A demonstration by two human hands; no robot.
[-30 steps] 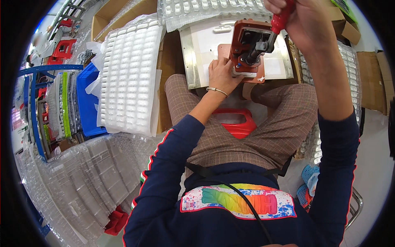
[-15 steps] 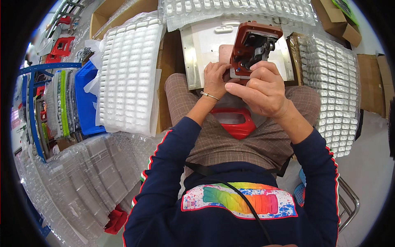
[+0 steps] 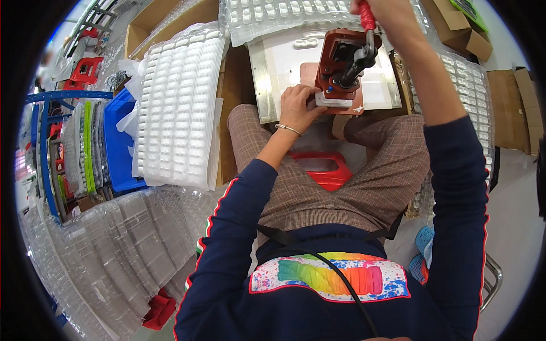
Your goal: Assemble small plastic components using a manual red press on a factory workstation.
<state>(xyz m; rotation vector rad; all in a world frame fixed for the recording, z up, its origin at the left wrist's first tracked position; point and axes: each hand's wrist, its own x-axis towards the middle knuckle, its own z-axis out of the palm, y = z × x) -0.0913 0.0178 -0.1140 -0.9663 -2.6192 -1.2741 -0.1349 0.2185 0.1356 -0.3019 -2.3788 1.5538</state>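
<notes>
Hand press (image 3: 344, 71), red-brown frame with a dark lever, stood on a white plate (image 3: 284, 62) on the bench, directly ahead of the seated person's knees. Right hand (image 3: 384, 11): fingers curled fully round the red grip (image 3: 367, 16) at the top of the lever, arm raised and stretched forward. Left hand (image 3: 301, 105): fingers loosely bent, tips touching the small pale piece (image 3: 341, 102) at the press base; whether they pinched it could not be told. A thin bracelet (image 3: 287, 129) sat on that wrist.

Around the press: a clear blister tray (image 3: 273, 14) of small white parts lay just beyond the plate; another such tray (image 3: 478, 85) ran along the right side, partly behind the right arm. A stack of white moulded trays (image 3: 179, 108) rested to the left, against a cardboard box (image 3: 170, 23). A red plastic stool (image 3: 318, 167) showed between the checked trouser legs.

Further left: a blue bin (image 3: 116, 142) beside the white stack, a blue rack (image 3: 45, 148) holding upright sheets, and red crates (image 3: 85, 71) behind. Empty clear trays (image 3: 102, 250) were heaped at lower left. Brown cartons (image 3: 517, 108) stood at far right.
</notes>
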